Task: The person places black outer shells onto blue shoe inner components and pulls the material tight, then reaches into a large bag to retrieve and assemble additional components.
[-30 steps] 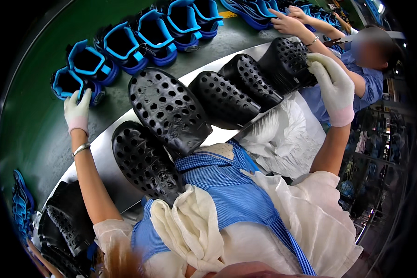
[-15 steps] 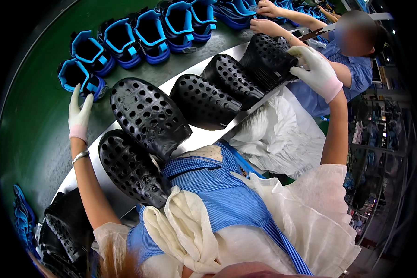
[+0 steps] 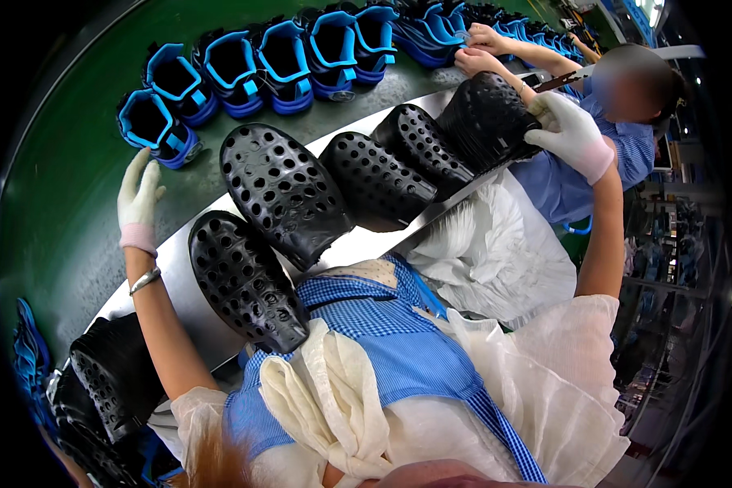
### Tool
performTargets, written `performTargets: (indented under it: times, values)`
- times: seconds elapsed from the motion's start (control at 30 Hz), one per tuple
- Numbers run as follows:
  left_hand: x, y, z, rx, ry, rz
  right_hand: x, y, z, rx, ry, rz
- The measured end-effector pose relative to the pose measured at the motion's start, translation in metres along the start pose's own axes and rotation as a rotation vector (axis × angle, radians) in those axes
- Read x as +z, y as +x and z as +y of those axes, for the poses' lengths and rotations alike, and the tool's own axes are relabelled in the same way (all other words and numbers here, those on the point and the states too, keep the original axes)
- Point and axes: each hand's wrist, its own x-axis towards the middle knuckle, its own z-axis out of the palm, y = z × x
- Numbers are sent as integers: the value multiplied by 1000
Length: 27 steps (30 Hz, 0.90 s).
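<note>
My left hand (image 3: 140, 199), in a white glove, hangs open with fingers apart over the green work surface. Its fingertips are just short of the nearest black-and-blue shoe (image 3: 155, 128), and nothing is in it. My right hand (image 3: 573, 137), also gloved, has thumb and fingers closed on the edge of a nested stack of black perforated plastic shoe inserts (image 3: 488, 118). In front of me, more such inserts lie in a slanting row: a near one (image 3: 248, 281), a larger one (image 3: 285, 191), and two smaller ones (image 3: 374, 180) (image 3: 423, 146).
The inserts rest on a shiny metal ledge (image 3: 183, 305) along the green conveyor-like surface (image 3: 57, 187). Several black-and-blue shoes (image 3: 285, 69) line its far side. A co-worker (image 3: 630, 98) handles a shoe at upper right. Crumpled white material (image 3: 504, 252) lies below the ledge; more black inserts (image 3: 118, 378) are at lower left.
My left hand has drawn back a little from the nearest shoe, its fingers now closer together. My right hand stays on the insert stack. The whole view has shifted slightly.
</note>
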Motion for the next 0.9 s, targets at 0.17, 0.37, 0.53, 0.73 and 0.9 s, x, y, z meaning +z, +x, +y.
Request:
performTargets:
  times: [0.17,0.37,0.53,0.73,0.9]
  values:
    - [4,-9,23,101,-243,191,-19,3,-32,-203,39,239]
    - [22,-23,85,242,-883,-330,8,52,-174,-612,473,61]
    - [21,-46,123,62,-1254,-277,58,91,-276,-690,800,-321]
    - [-5,-35,78,107,-1195,173,108,111,-341,-789,408,-375]
    - [-2,-19,53,67,-1073,486,127,119,-361,-769,328,-397]
